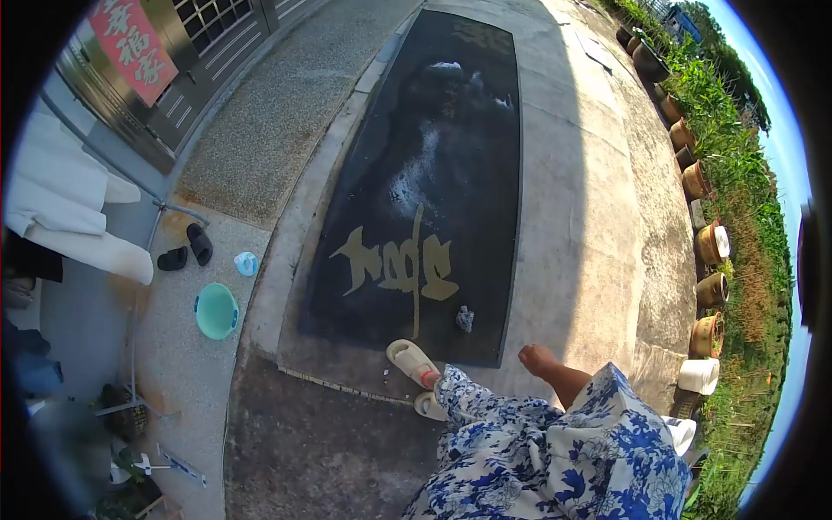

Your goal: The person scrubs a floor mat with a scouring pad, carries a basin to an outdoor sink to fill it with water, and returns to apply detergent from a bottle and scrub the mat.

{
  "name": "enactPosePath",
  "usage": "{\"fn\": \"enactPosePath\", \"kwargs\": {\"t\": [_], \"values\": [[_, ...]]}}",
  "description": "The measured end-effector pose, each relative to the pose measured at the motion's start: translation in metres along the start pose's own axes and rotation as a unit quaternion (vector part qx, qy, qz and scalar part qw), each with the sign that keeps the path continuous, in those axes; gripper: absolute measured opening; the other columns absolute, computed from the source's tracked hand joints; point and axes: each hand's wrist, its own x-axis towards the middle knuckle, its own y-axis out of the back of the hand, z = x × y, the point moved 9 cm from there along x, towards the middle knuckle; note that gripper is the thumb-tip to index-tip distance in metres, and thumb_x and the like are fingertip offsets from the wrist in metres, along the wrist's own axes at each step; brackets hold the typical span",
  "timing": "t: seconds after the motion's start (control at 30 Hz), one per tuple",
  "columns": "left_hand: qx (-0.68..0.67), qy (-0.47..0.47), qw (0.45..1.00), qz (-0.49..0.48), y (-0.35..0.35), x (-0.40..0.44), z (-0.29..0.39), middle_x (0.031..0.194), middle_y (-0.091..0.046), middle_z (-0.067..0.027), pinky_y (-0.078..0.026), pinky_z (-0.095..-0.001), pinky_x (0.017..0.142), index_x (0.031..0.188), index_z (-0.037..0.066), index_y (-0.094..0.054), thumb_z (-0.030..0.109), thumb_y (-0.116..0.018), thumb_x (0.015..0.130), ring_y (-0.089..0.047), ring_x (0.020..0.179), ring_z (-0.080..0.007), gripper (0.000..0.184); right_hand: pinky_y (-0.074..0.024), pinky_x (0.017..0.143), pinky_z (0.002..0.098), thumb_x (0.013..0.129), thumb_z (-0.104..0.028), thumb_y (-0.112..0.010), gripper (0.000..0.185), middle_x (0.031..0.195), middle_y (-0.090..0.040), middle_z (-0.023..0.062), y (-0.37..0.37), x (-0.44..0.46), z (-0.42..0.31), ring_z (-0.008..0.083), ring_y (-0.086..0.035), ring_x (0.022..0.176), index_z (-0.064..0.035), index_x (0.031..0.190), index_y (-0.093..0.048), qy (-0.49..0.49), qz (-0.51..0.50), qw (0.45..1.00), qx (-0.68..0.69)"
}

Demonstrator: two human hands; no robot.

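Observation:
My right hand [537, 359] hangs at the right of my body, over the concrete beside the dark mat. Its fingers look curled together, with nothing visible in them. My left hand is not in view. Below me lies the long dark mat [373, 191] with large yellowish characters and streaks of white foam or powder. A small grey-white lump [465, 319] rests near the mat's lower right corner. One cream sandal [406, 357] is at the mat's lower edge, and the other [429, 406] shows beside my blue-and-white patterned clothing.
To the left are a green basin [216, 311], a blue-and-white item [246, 263], dark slippers [200, 245] and hanging white clothes [65, 182]. A metal door [204, 65] stands at the upper left. Potted plants [712, 243] line the right edge.

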Motion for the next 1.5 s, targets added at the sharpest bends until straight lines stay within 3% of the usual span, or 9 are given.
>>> {"fn": "enactPosePath", "kwargs": {"t": [0.07, 0.17, 0.4, 0.87, 1.13, 1.2, 1.3, 1.37, 1.5], "values": [[0.006, -0.013, 1.000, -0.003, 0.015, 0.007, 0.038, 0.135, -0.047, -0.0293, -0.037, -0.0426, 0.106, 0.137, -0.008, -0.038, 0.033, -0.065, 0.076, -0.045, 0.127, -0.0395, 0.078, -0.0487, 0.082, 0.0498, 0.089, -0.027, -0.046, 0.031, 0.102, -0.066, 0.0218, -0.016, 0.029, -0.007, 0.0414, -0.062, 0.093, -0.0062, 0.093, -0.068, 0.015, -0.016, 0.999, -0.032], [0.020, -0.027, 0.999, -0.012, 0.032, 0.017, 0.080, 0.135, -0.047, -0.0292, -0.037, -0.0423, 0.106, 0.137, -0.007, -0.038, 0.033, -0.065, 0.077, -0.045, 0.127, -0.0392, 0.078, -0.0487, 0.084, 0.0485, 0.088, -0.028, -0.046, 0.032, 0.099, -0.067, 0.0223, 0.005, 0.033, -0.046, 0.0399, -0.062, 0.095, -0.0042, 0.093, -0.068, -0.010, -0.002, 0.999, 0.047], [0.041, -0.024, 0.999, -0.024, 0.055, 0.032, 0.116, 0.135, -0.047, -0.0288, -0.037, -0.0418, 0.105, 0.137, -0.007, -0.037, 0.032, -0.065, 0.077, -0.045, 0.127, -0.0386, 0.077, -0.0493, 0.085, 0.0466, 0.087, -0.027, -0.047, 0.032, 0.098, -0.067, 0.0213, 0.060, 0.042, -0.092, 0.0388, -0.063, 0.095, -0.0059, 0.095, -0.070, -0.011, 0.029, 0.994, 0.106], [0.068, -0.073, 0.994, -0.047, 0.110, 0.063, 0.095, 0.135, -0.047, -0.0281, -0.038, -0.0407, 0.105, 0.138, -0.006, -0.037, 0.031, -0.065, 0.079, -0.046, 0.127, -0.0372, 0.076, -0.0490, 0.086, 0.0465, 0.085, -0.025, -0.050, 0.030, 0.097, -0.068, 0.0207, -0.007, -0.035, -0.058, 0.0383, -0.063, 0.095, -0.0047, 0.095, -0.070, -0.092, 0.072, 0.985, 0.124], [0.104, -0.101, 0.988, -0.060, 0.164, 0.068, 0.071, 0.135, -0.047, -0.0277, -0.038, -0.0400, 0.104, 0.139, -0.006, -0.037, 0.030, -0.065, 0.079, -0.046, 0.127, -0.0364, 0.075, -0.0497, 0.081, 0.0488, 0.082, -0.025, -0.052, 0.029, 0.090, -0.066, 0.0236, -0.056, -0.103, -0.053, 0.0416, -0.063, 0.089, -0.0025, 0.084, -0.070, -0.152, 0.127, 0.963, 0.184], [0.117, -0.106, 0.985, -0.063, 0.180, 0.069, 0.065, 0.135, -0.047, -0.0276, -0.038, -0.0399, 0.104, 0.139, -0.006, -0.036, 0.030, -0.065, 0.080, -0.046, 0.127, -0.0362, 0.075, -0.0496, 0.083, 0.0471, 0.083, -0.027, -0.051, 0.031, 0.093, -0.067, 0.0224, -0.070, -0.122, -0.053, 0.0392, -0.064, 0.092, -0.0064, 0.094, -0.071, -0.171, 0.077, 0.966, 0.176], [0.134, -0.106, 0.983, -0.069, 0.198, 0.064, 0.060, 0.135, -0.047, -0.0275, -0.039, -0.0396, 0.104, 0.139, -0.006, -0.036, 0.029, -0.065, 0.080, -0.046, 0.127, -0.0359, 0.075, -0.0500, 0.082, 0.0460, 0.083, -0.026, -0.053, 0.030, 0.093, -0.067, 0.0222, -0.090, -0.146, -0.036, 0.0390, -0.064, 0.091, -0.0046, 0.093, -0.071, -0.184, 0.066, 0.963, 0.185], [0.144, -0.107, 0.981, -0.069, 0.206, 0.061, 0.064, 0.135, -0.047, -0.0274, -0.039, -0.0395, 0.104, 0.139, -0.005, -0.036, 0.029, -0.065, 0.080, -0.046, 0.127, -0.0357, 0.075, -0.0502, 0.082, 0.0452, 0.082, -0.025, -0.054, 0.029, 0.093, -0.068, 0.0218, -0.087, -0.162, -0.021, 0.0384, -0.064, 0.092, -0.0027, 0.092, -0.070, -0.215, 0.123, 0.944, 0.217], [0.159, -0.107, 0.979, -0.068, 0.220, 0.051, 0.068, 0.135, -0.047, -0.0272, -0.039, -0.0392, 0.104, 0.140, -0.005, -0.036, 0.029, -0.065, 0.081, -0.046, 0.128, -0.0354, 0.074, -0.0501, 0.083, 0.0449, 0.082, -0.024, -0.055, 0.028, 0.094, -0.068, 0.0213, -0.110, -0.181, 0.013, 0.0377, -0.064, 0.092, -0.0024, 0.093, -0.070, -0.255, 0.141, 0.925, 0.243]]}}
